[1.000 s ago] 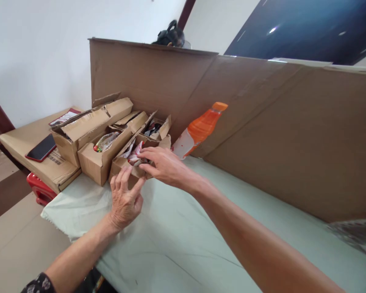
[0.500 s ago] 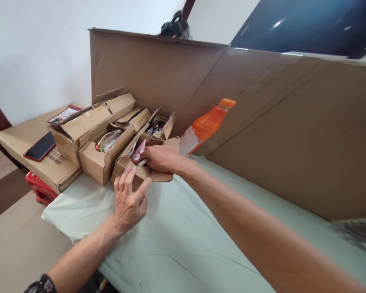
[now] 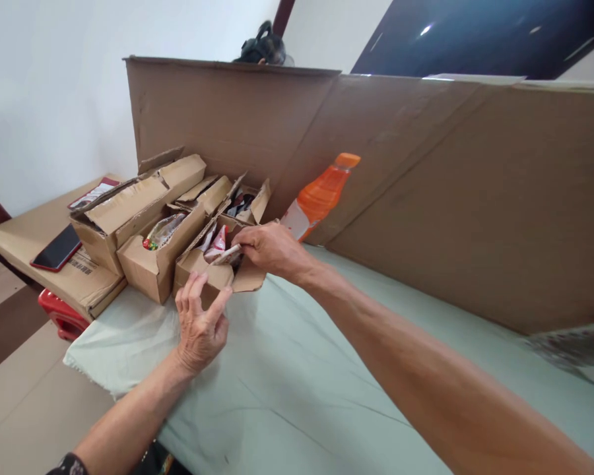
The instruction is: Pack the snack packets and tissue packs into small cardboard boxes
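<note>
In the head view, the right hand [image 3: 272, 251] is pinching a pale slim object [image 3: 226, 254] between thumb and fingers, holding it slanted over the opening of the front cardboard box [image 3: 192, 272]; what the object is, I cannot tell. Red-and-white packets [image 3: 216, 243] are sitting inside that box, just beyond the object. The left hand [image 3: 201, 323] is spreading its fingers at the box's near wall, grasping nothing, and the two hands are staying apart from each other. To the left, another box [image 3: 143, 269] is holding a clear plastic packet [image 3: 164, 231]. An orange bottle [image 3: 321, 196] is tilting behind the right hand, in front of a tall cardboard panel [image 3: 440, 191]. A pale green cloth [image 3: 297, 356] is covering the bench beneath the boxes.
</note>
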`<action>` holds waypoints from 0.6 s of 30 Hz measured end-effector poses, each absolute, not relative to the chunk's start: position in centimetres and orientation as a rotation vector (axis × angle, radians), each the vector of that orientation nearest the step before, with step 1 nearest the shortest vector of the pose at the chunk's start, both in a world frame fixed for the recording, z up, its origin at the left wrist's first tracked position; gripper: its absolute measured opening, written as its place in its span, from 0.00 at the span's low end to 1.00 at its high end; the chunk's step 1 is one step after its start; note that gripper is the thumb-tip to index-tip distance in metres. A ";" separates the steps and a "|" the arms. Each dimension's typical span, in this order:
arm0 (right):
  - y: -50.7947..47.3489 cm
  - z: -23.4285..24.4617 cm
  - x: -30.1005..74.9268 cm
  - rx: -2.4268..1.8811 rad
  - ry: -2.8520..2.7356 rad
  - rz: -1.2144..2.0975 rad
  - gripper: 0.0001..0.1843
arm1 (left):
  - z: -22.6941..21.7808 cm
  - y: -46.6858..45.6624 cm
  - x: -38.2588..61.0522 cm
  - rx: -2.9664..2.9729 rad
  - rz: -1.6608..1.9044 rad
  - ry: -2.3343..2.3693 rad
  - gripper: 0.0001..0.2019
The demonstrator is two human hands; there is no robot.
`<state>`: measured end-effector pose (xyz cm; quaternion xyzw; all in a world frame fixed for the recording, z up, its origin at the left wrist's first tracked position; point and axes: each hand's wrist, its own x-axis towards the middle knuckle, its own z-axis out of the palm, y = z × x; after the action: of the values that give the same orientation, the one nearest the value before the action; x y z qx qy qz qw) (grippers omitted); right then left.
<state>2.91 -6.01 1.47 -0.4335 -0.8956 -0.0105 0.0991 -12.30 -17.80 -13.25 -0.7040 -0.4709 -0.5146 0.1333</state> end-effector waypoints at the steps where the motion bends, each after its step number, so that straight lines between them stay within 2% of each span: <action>1: -6.0 1.7 3.5 -1.254 -2.569 0.000 0.18 | -13.2 -17.8 -12.3 -2.044 -1.499 -1.356 0.30; 12: -7.8 2.4 6.8 -1.108 -1.931 0.262 0.11 | -13.2 -17.4 -12.7 -2.034 -1.447 -1.347 0.29; 18: -7.4 4.4 7.2 -0.887 -1.571 0.359 0.02 | -13.0 -17.1 -13.1 -2.016 -1.438 -1.357 0.28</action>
<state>7.20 -7.41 4.39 -0.3836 -0.6794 0.1552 0.6059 -13.08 -17.14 -13.01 -0.7049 -0.4745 -0.5028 0.1583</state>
